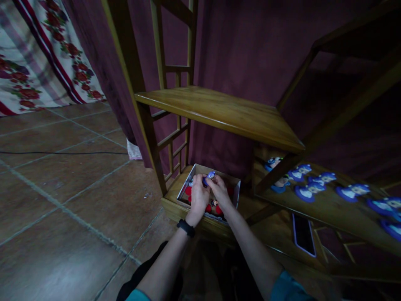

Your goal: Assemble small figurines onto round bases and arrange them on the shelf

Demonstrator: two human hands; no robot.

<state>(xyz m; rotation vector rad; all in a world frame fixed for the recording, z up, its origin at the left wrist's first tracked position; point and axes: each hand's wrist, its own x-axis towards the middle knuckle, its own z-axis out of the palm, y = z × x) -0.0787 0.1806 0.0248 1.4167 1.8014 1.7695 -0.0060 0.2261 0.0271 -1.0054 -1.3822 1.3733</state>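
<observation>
Both of my hands meet over an open cardboard box (235, 188) on the low wooden shelf. Between the fingers of my left hand (199, 194) and my right hand (220, 190) is a small purple-and-white figurine (211, 175). Each hand is closed on it, and the fingers cover its lower part. Inside the box, beneath my hands, lie several red figurine pieces (219, 209); their shapes are partly hidden by my hands and wrists. A dark band (186, 228) circles my left wrist.
On the shelf to the right stand several blue-and-white figurines (310, 191). A phone (303, 235) lies below them. A wooden shelf board (219, 109) juts out above the box, with a wooden post (147, 142) at its left. A black cable (65, 153) crosses the tiled floor.
</observation>
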